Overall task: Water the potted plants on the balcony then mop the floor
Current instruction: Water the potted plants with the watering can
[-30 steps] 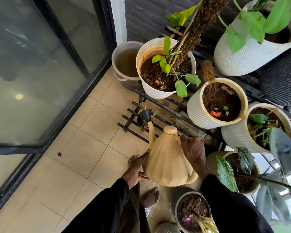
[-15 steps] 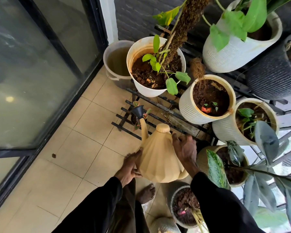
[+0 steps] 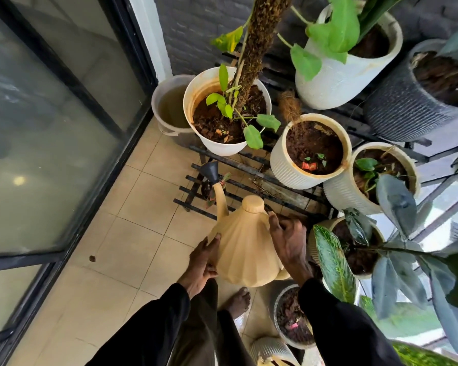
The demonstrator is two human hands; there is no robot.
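Our left hand (image 3: 202, 262) and right hand (image 3: 288, 243) flank the watering can (image 3: 245, 249), before the rack (image 3: 189, 190). The bucket (image 3: 164, 120) stands left of the leftmost pot (image 3: 222, 147).

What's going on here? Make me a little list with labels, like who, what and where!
Hands: left hand and right hand both hold the watering can
Can: tan, dark spout tip
Spout over: small red-leafed plant on the black rack
Nearby: bucket of water, white pot with mossy pole
Floor: beige tiles
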